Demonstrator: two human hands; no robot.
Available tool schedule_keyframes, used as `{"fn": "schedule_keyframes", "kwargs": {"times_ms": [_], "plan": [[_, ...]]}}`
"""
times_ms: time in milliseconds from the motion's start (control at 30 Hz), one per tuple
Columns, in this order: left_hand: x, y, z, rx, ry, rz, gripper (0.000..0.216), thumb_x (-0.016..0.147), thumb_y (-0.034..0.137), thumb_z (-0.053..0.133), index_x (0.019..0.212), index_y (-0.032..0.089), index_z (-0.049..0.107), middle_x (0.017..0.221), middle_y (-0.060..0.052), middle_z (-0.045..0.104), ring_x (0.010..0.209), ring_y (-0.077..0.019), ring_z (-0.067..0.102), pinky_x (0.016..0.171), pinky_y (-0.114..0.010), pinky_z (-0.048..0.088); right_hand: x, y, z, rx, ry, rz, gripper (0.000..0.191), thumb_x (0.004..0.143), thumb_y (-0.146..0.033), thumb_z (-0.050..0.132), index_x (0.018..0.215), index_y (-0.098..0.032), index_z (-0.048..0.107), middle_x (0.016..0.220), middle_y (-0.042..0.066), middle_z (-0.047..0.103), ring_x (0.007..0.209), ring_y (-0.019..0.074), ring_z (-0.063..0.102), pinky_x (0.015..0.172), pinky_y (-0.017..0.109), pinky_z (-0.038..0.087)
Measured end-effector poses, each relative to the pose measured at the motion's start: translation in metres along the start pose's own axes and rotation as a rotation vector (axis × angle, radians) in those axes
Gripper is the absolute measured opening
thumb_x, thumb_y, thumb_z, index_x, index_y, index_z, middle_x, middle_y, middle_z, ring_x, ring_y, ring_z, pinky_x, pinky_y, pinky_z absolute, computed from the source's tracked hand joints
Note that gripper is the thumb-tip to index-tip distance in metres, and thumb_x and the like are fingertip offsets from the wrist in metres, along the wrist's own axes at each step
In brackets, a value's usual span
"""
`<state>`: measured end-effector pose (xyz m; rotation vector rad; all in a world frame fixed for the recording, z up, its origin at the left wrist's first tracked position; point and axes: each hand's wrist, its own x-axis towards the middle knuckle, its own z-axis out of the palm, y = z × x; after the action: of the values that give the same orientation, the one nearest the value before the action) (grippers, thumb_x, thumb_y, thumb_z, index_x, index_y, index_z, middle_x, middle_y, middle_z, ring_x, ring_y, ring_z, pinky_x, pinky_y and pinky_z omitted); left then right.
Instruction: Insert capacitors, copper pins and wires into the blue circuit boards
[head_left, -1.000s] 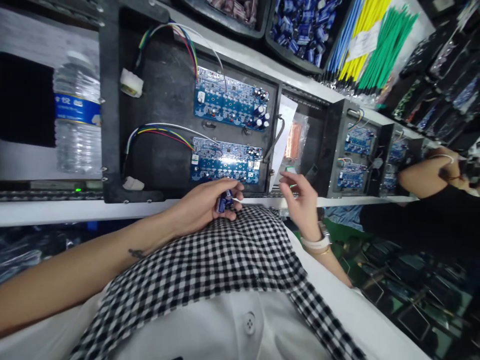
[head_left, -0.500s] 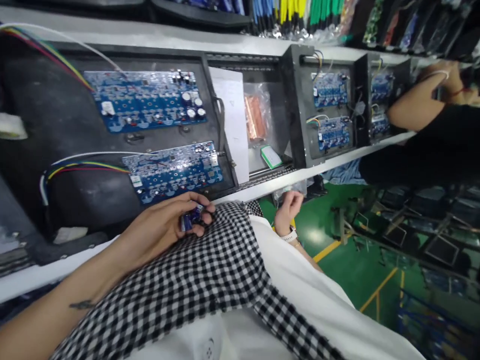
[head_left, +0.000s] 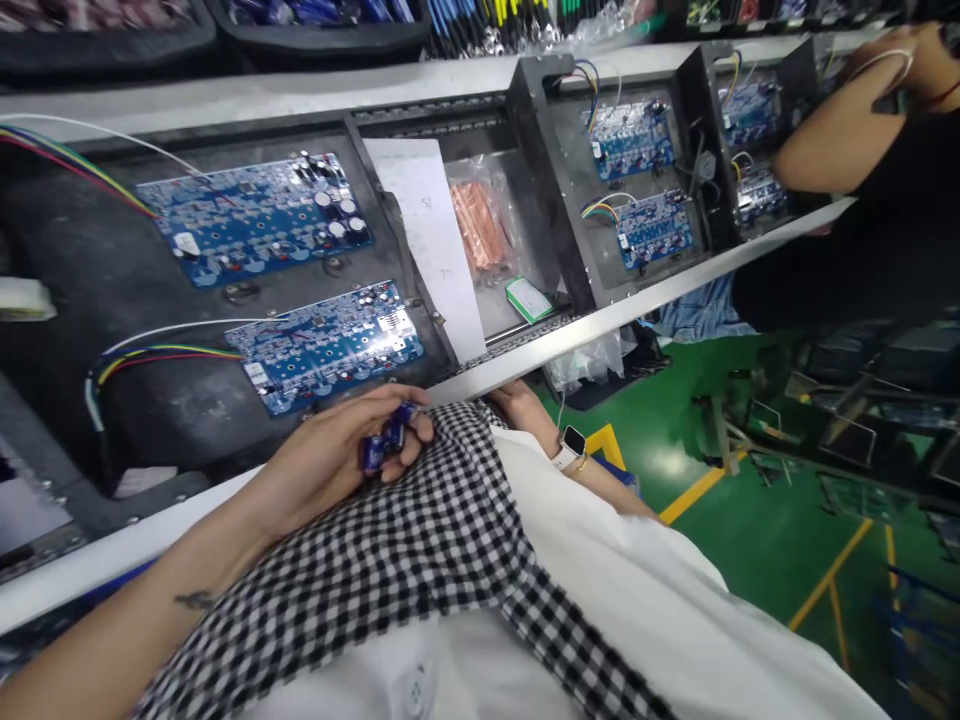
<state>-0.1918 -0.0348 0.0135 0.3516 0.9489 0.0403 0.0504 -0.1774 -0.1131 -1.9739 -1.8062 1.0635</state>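
My left hand (head_left: 337, 455) rests on my checked apron near the bench edge, its fingers closed around a few small blue capacitors (head_left: 384, 440). Just beyond it a blue circuit board (head_left: 326, 343) lies in a black fixture, with a second blue board (head_left: 251, 215) behind it. My right hand (head_left: 517, 400) has gone under the bench edge; only its back and the wrist with a white watch (head_left: 571, 443) show, so its fingers are hidden.
A white paper sheet (head_left: 427, 235), a bag of copper parts (head_left: 480, 222) and a green-edged card (head_left: 529, 298) lie right of the fixture. Further right stand more fixtures with boards (head_left: 649, 230), where another person's arm (head_left: 832, 140) reaches. Green floor lies below right.
The view has swung right and down. My right hand dropped from in front of the bench to beneath its edge. My left hand kept its hold on the capacitors.
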Motion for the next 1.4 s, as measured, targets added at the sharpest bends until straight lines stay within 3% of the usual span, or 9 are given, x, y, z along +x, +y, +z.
{"fn": "schedule_keyframes", "kwargs": {"times_ms": [167, 267, 367, 467, 600, 800, 1067, 1267, 1400], "plan": [[-0.007, -0.005, -0.003, -0.030, -0.027, 0.084, 0.018, 0.094, 0.022, 0.052, 0.104, 0.010, 0.062, 0.084, -0.012, 0.066, 0.059, -0.0135, 0.057, 0.045, -0.019, 0.044, -0.012, -0.036, -0.046, -0.098, -0.140, -0.079, 0.018, 0.094, -0.015, 0.053, 0.108, -0.016, 0.065, 0.098, 0.008, 0.072, 0.088, 0.0183, 0.068, 0.079, 0.031, 0.054], [-0.010, -0.008, -0.007, -0.085, -0.047, 0.146, 0.019, 0.096, 0.023, 0.050, 0.104, 0.010, 0.061, 0.078, -0.010, 0.066, 0.054, -0.0121, 0.054, 0.041, -0.018, 0.042, -0.016, -0.076, -0.092, -0.093, 0.029, -0.157, 0.015, 0.091, -0.017, 0.062, 0.106, -0.020, 0.062, 0.100, 0.004, 0.074, 0.086, 0.0154, 0.071, 0.077, 0.027, 0.057], [-0.009, -0.012, -0.012, -0.120, -0.096, 0.171, 0.021, 0.097, 0.026, 0.049, 0.104, 0.010, 0.061, 0.074, -0.009, 0.065, 0.051, -0.0110, 0.052, 0.038, -0.015, 0.038, 0.016, -0.119, -0.115, -0.146, 0.166, -0.330, 0.016, 0.093, -0.023, 0.063, 0.109, -0.023, 0.065, 0.101, 0.002, 0.074, 0.094, 0.0154, 0.070, 0.086, 0.028, 0.057], [-0.007, -0.016, -0.019, -0.121, -0.135, 0.184, 0.021, 0.097, 0.027, 0.050, 0.103, 0.010, 0.060, 0.074, -0.008, 0.065, 0.052, -0.0104, 0.052, 0.037, -0.014, 0.037, 0.070, -0.144, -0.102, -0.182, 0.094, -0.452, 0.022, 0.098, -0.022, 0.052, 0.116, -0.023, 0.065, 0.112, 0.005, 0.071, 0.104, 0.0161, 0.068, 0.094, 0.030, 0.056], [-0.008, -0.022, -0.035, -0.127, -0.164, 0.232, 0.021, 0.097, 0.026, 0.049, 0.104, 0.010, 0.060, 0.075, -0.008, 0.065, 0.052, -0.0100, 0.052, 0.036, -0.014, 0.038, 0.113, -0.148, -0.075, -0.285, -0.011, -0.438, 0.024, 0.100, -0.021, 0.048, 0.116, -0.020, 0.065, 0.114, 0.006, 0.069, 0.104, 0.0187, 0.068, 0.093, 0.033, 0.056], [-0.003, -0.022, -0.048, -0.176, -0.212, 0.252, 0.023, 0.098, 0.027, 0.049, 0.107, 0.011, 0.062, 0.077, -0.006, 0.064, 0.051, -0.0079, 0.051, 0.037, -0.013, 0.037, 0.114, -0.154, -0.075, -0.411, -0.027, -0.416, 0.025, 0.099, -0.020, 0.049, 0.118, -0.016, 0.065, 0.112, 0.009, 0.070, 0.103, 0.0218, 0.068, 0.089, 0.034, 0.057], [0.000, -0.015, -0.049, -0.260, -0.192, 0.206, 0.020, 0.098, 0.024, 0.047, 0.106, 0.010, 0.060, 0.082, -0.010, 0.067, 0.060, -0.0130, 0.060, 0.043, -0.017, 0.046, 0.119, -0.157, -0.078, -0.487, -0.078, -0.452, 0.025, 0.100, -0.021, 0.046, 0.118, -0.018, 0.063, 0.113, 0.008, 0.069, 0.100, 0.0204, 0.068, 0.084, 0.033, 0.057], [0.002, -0.011, -0.042, -0.279, -0.147, 0.148, 0.034, 0.101, 0.036, 0.044, 0.093, 0.007, 0.059, 0.073, -0.010, 0.064, 0.047, -0.0091, 0.050, 0.035, -0.016, 0.036, 0.116, -0.159, -0.080, -0.663, -0.124, -0.491, 0.031, 0.100, -0.015, 0.042, 0.124, -0.013, 0.060, 0.116, 0.011, 0.068, 0.097, 0.0217, 0.068, 0.075, 0.032, 0.058], [0.005, -0.008, -0.036, -0.298, -0.182, 0.057, 0.042, 0.101, 0.048, 0.043, 0.082, 0.011, 0.055, 0.064, -0.004, 0.056, 0.042, -0.0052, 0.040, 0.033, -0.012, 0.026, 0.117, -0.155, -0.082, -0.724, -0.206, -0.641, 0.037, 0.099, -0.012, 0.037, 0.129, -0.009, 0.058, 0.123, 0.016, 0.067, 0.103, 0.0261, 0.067, 0.079, 0.039, 0.059]]}}
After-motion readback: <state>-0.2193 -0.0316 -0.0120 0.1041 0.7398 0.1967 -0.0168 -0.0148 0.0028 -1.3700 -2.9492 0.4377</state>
